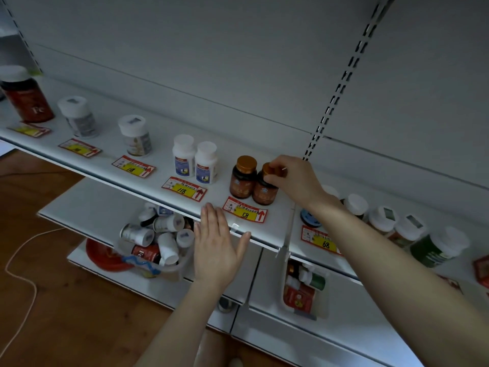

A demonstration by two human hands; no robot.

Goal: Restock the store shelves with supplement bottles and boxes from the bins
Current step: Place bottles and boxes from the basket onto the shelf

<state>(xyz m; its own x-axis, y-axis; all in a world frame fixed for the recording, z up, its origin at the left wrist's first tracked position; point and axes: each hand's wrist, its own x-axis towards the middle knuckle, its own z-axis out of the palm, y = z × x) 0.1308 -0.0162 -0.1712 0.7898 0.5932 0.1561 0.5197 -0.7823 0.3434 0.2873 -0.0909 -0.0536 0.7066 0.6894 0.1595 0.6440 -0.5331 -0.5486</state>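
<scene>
Currently the right hand (293,178) pinches the cap of a brown bottle (266,190), standing it on the shelf (158,152) beside its twin (243,178); left hand (217,247) hovers flat, empty. Next, likely: release, then reach into the bin (161,271) below

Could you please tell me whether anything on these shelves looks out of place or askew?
Mostly tidy: shelf bottles stand upright. Only the bin on the lower shelf looks messy, its bottles heaped on their sides. The right hand grips a brown bottle.
</scene>
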